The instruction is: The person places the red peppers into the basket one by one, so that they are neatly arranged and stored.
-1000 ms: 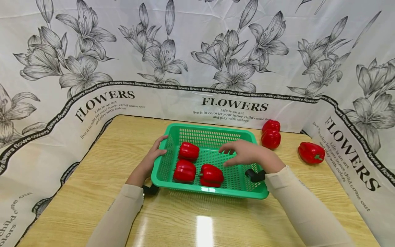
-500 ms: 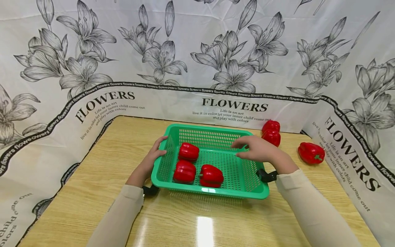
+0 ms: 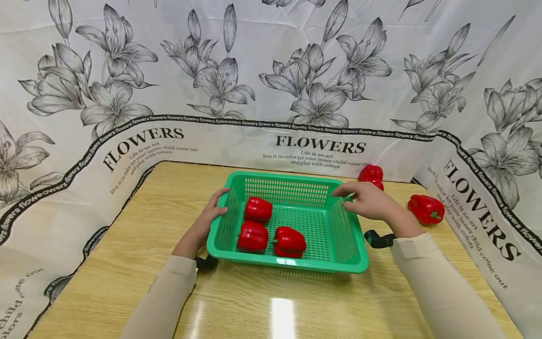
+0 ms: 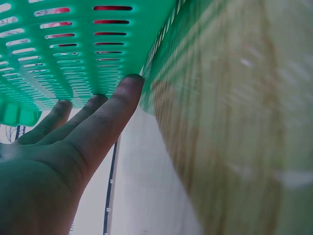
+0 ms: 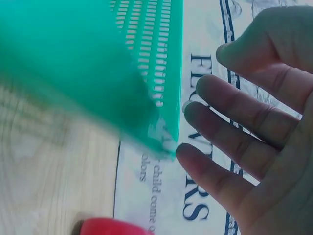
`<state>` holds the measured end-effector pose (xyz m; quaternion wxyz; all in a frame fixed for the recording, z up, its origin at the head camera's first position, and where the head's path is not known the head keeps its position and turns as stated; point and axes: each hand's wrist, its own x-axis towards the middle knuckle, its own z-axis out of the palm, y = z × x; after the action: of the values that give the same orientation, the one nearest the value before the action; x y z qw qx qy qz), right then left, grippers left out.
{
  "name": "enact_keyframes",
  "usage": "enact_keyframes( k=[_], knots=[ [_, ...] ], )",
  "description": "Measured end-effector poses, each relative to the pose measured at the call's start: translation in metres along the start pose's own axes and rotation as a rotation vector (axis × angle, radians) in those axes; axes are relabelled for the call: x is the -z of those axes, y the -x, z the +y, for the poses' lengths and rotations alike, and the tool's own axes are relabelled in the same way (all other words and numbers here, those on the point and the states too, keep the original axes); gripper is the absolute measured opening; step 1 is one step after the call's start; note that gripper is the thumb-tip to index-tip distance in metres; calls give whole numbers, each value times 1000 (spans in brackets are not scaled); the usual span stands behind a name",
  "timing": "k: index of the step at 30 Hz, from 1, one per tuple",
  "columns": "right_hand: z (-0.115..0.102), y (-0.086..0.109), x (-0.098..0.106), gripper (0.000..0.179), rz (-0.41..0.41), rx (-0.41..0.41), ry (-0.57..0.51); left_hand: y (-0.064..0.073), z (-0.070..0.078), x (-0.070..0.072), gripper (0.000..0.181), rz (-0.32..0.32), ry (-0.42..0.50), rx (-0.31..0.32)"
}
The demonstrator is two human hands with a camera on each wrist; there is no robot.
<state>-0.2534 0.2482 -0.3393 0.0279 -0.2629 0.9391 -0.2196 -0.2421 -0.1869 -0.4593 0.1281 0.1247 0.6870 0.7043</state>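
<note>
A green plastic basket [image 3: 283, 262] with slotted walls stands on the table, with three red bell peppers [image 3: 253, 237] inside toward its left half. My left hand [image 3: 207, 216] holds the basket's left rim, its thumb over the edge. In the left wrist view the fingers [image 4: 105, 122] lie along the outside of the slotted wall. Over the basket's right rim hovers my right hand [image 3: 372, 202], fingers loosely bent and thumb apart. The right wrist view shows nothing between its fingers [image 5: 237, 122]. Partly behind this hand are two red bell peppers [image 3: 370, 173].
Another red bell pepper [image 3: 426, 209] lies on the table near the right edge. The wooden table [image 3: 237, 306] is enclosed at the back and sides by white flower-printed cloth [image 3: 237, 141]. Black camera mounts [image 3: 378, 239] sit at both wrists.
My right hand has moved from above the inside of the basket rightward to its right rim, now covering part of the nearer back pepper. The left hand and basket have stayed put.
</note>
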Motion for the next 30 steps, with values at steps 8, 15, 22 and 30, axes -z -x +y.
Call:
enact_keyframes(
  k=[8,15,22,30],
  knots=[
    [17,8,4,32,49,-62,-2,1,1,-1,59,-3,13,7],
    [38,11,2,31,99,-92,46,1,2,-2,60,3,8,2],
    [59,17,1,30,144,-174,70,2,2,-3,60,1,6,-7],
    [80,25,4,37,149,-303,51,2,1,-3,60,6,11,-4]
  ],
)
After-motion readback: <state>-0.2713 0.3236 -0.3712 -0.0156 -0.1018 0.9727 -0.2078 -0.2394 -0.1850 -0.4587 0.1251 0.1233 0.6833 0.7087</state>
